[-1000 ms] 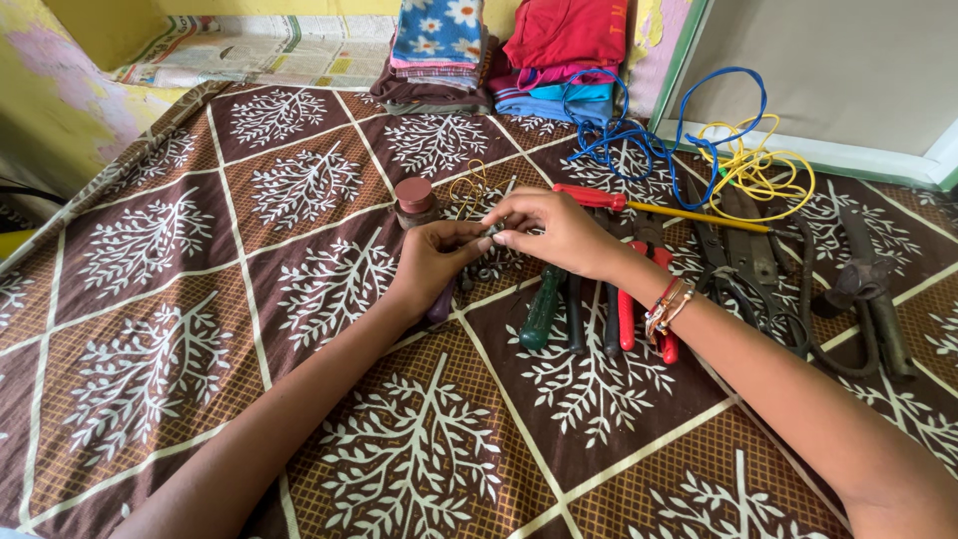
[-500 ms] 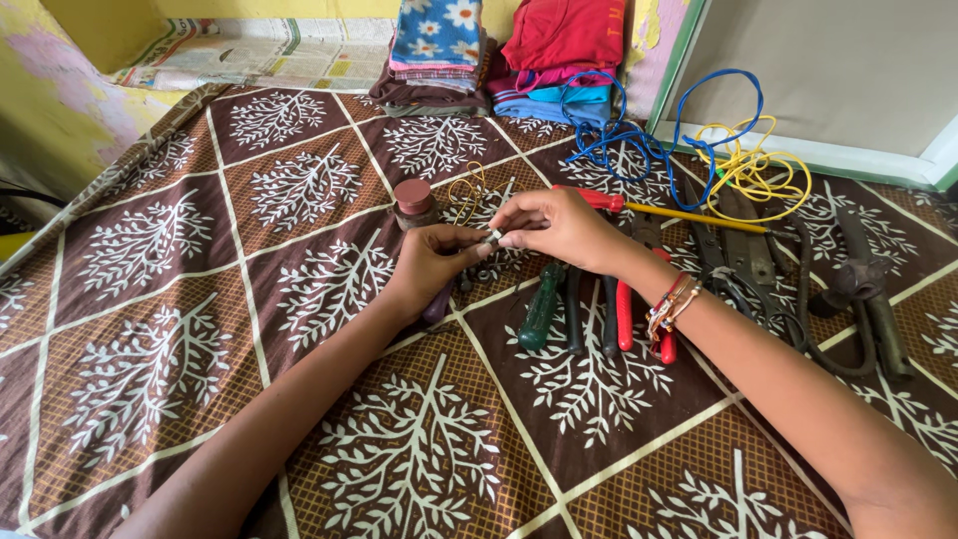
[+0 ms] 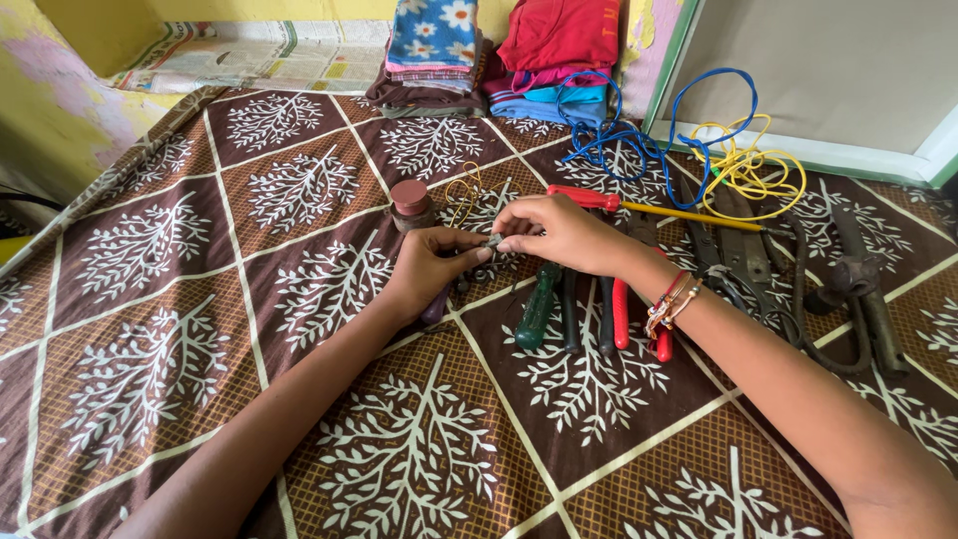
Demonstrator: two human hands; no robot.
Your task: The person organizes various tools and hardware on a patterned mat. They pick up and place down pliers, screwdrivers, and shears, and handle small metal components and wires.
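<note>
Left hand [image 3: 431, 271] and right hand [image 3: 559, 232] fingertips pinching one small grey metal piece [image 3: 493, 241], over brown leaf-patterned cloth [image 3: 299, 299], green-handled tool [image 3: 537, 307] just below

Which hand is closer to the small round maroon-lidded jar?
Left. The left hand lies just below the jar, a short gap apart. The right hand sits farther off to the jar's right, above the tool handles.
</note>
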